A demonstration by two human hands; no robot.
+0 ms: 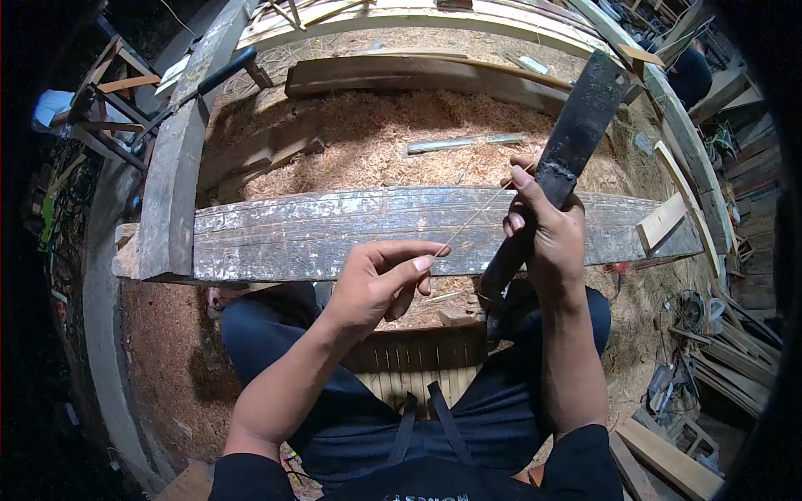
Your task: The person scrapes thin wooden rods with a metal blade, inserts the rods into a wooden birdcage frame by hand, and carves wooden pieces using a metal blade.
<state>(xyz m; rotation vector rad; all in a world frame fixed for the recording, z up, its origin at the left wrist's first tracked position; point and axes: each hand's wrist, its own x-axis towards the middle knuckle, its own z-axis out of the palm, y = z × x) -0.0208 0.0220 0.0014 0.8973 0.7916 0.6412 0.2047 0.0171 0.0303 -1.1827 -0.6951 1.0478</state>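
Straw-coloured and very thin, the strip (474, 219) slants above the weathered plank (326, 230), its lower end by the near edge and its upper end over the middle of the board. My left hand (376, 280) pinches that lower end between thumb and forefinger; the other fingers curl underneath, partly out of sight. My right hand (550, 238) is closed round the dark knife (587, 108) near the base of its blade, with thumb and fingertips at the strip's upper end. Just how they grip it I can't make out, and the strip nearly vanishes against the board's scuffed paint.

The blade slopes up past the plank's far edge. My palm hides part of the handle, and its lower end, beyond the near edge, sinks into shadow by my knee. At the plank's right end leans a pale wood offcut (661, 221); a heavy beam (171, 179) covers part of the left end. The lettering on my shirt (368, 486) is cut off below.
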